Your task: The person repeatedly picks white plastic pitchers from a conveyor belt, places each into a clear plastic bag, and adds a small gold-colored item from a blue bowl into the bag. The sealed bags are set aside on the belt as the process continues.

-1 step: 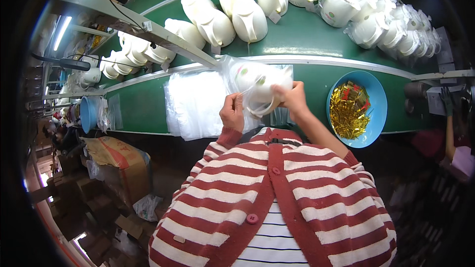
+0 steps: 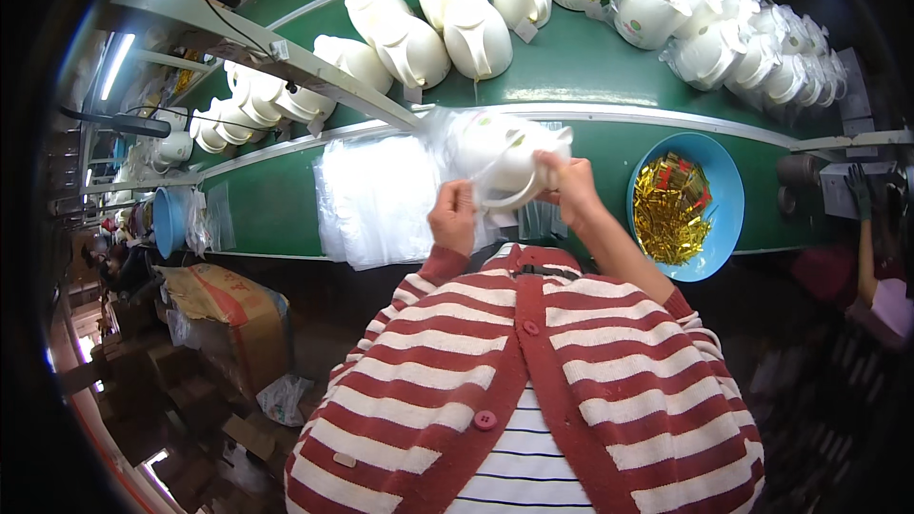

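Kettle (image 2: 500, 157), white plastic with a looped handle, sits right in the middle of the view, half inside a clear plastic bag (image 2: 447, 133) and held up just above the front strip of the green desk (image 2: 581, 71). Left hand (image 2: 453, 216) is at about 7 o'clock from it, fingers curled shut and pinching the bag's edge. Right hand (image 2: 571, 188) is at about 4 o'clock, closed around the kettle's handle side with bag film caught under the fingers (hard to tell how much is bag and how much is kettle).

Just beside the left hand, at 9 o'clock, lies a stack of clear bags (image 2: 371, 195). At 3 o'clock is a blue bowl (image 2: 728, 195) full of little gold and red packets (image 2: 671, 209). Up at 12 o'clock there's a whole crowd of white kettles (image 2: 447, 19) on the green belt, some already bagged over at 2 o'clock.

What I'd worry about: that film looks thin and slippery, so if the left pinch lets go the bag could slide off, or the spout could snag and tear it. The kettle also hangs off one hand, so a loose grip could drop it onto the desk edge.
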Available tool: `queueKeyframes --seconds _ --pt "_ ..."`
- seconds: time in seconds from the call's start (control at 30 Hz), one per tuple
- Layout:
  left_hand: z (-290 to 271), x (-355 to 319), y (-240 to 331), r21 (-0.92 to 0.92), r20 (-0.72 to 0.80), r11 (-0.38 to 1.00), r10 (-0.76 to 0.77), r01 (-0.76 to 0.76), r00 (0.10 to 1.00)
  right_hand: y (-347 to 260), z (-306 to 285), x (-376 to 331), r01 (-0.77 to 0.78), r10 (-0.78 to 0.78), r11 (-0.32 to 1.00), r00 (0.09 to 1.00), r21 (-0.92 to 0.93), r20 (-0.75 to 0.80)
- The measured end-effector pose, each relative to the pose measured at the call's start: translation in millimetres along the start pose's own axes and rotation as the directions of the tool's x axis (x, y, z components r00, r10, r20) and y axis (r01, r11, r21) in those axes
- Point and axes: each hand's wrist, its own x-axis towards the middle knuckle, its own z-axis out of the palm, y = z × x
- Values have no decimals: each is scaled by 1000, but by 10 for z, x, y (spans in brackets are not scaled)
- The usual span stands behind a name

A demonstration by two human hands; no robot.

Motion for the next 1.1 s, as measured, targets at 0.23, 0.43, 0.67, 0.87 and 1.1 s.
queueKeyframes --seconds 0.23,0.43,0.67,0.87,1.1 --pt "448 -63 1144 -368 488 930 172 22 856 -79 -230 -116 256 -667 603 681 -756 -302" --pt "557 727 1169 -438 356 883 -5 171 935 -385 -526 -527 294 -420 451 903 -843 90" --pt "296 788 998 103 689 944 159 -312 707 8 -815 -489 45 -336 249 941 -967 -43" --pt "-93 565 1157 483 557 659 276 -576 783 -414 -1163 -841 -4 -278 448 950 -894 -144" --pt "-452 394 2097 235 582 560 573 -794 577 -938 -1427 -1798 320 -369 783 929 -533 15"
